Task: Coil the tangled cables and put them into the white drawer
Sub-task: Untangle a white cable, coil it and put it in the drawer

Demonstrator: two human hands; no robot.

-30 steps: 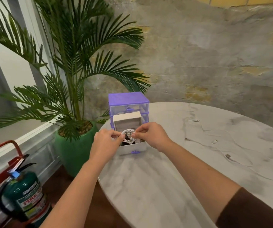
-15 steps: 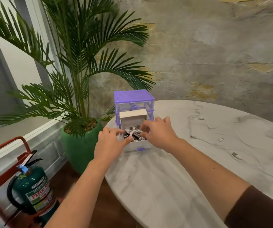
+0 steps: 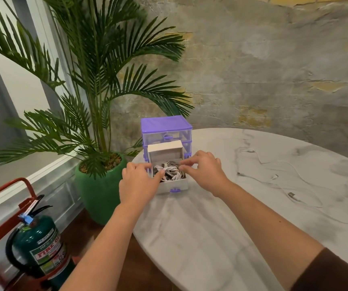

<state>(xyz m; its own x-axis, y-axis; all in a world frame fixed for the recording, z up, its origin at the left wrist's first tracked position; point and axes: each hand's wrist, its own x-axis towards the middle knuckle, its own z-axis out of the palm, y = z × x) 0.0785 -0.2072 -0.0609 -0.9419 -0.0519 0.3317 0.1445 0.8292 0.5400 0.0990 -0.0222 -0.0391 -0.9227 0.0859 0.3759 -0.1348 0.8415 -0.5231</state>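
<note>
Weathered plaster wall (image 3: 252, 66) — marble table (image 3: 221, 238), potted palm (image 3: 97, 101), fire extinguisher (image 3: 40, 248)

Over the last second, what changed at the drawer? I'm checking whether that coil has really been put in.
The coiled white cable bundle, held just above the white drawer a second ago, has been lowered inside. The left hand and right hand followed it down and now press it with their fingertips. Unchanged: the drawer is pulled out of the purple organiser, and loose white cables lie on the marble table.
</note>
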